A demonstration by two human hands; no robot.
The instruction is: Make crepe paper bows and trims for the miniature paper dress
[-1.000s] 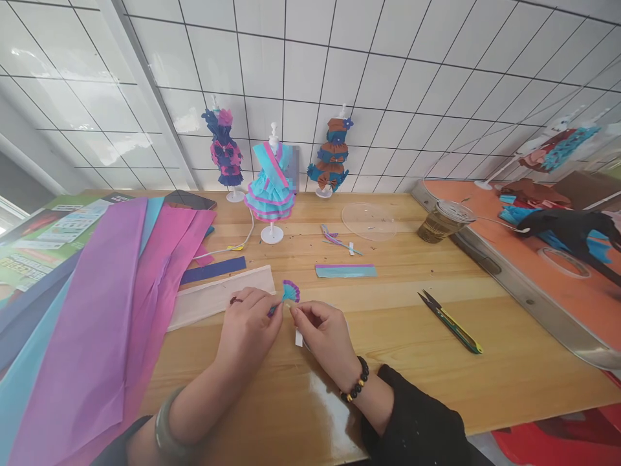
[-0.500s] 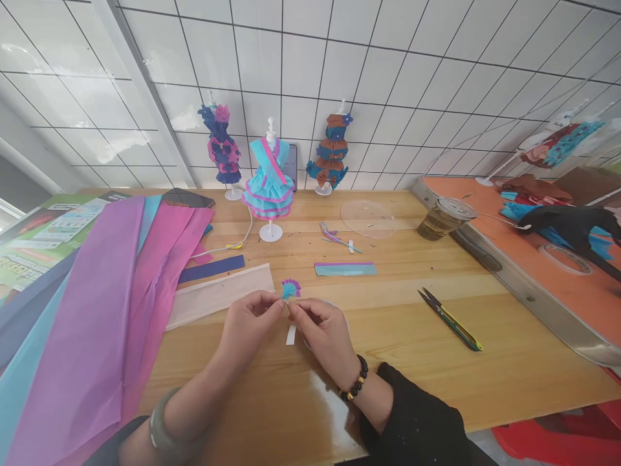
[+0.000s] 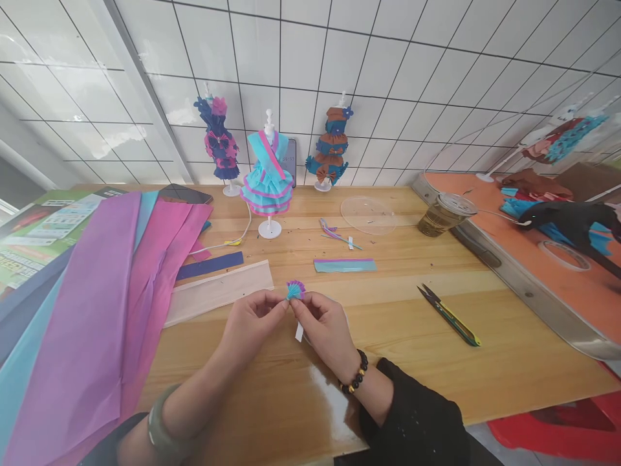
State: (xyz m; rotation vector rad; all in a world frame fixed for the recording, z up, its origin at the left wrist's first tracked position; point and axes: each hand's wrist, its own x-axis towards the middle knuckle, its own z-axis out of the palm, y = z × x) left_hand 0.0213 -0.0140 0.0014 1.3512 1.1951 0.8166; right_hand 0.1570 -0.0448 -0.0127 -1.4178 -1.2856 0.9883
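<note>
A small pleated paper fan (image 3: pixel 294 290), turquoise with a purple edge, is held up between my two hands over the table. The thumb and forefinger of my left hand (image 3: pixel 255 321) pinch its gathered base from the left. From the right, my right hand (image 3: pixel 326 330) presses its fingertips against the same base. Below the right fingers a short white strip (image 3: pixel 299 332) hangs down; whether they hold it cannot be told. Just beyond the hands lies a flat turquoise paper strip (image 3: pixel 344 266) with a purple border.
Mini dress forms in paper dresses stand along the tiled wall, a turquoise one (image 3: pixel 269 175) nearest. Thread snips (image 3: pixel 450 315) lie at right, a lidded cup (image 3: pixel 446 213) behind them. Large purple and pink paper sheets (image 3: pixel 92 323) cover the left side, beside a pale strip (image 3: pixel 220 292).
The fan has moved slightly right, and its pleats look more bunched. My right hand has closed in on its base. The white strip has shifted right and tilted.
</note>
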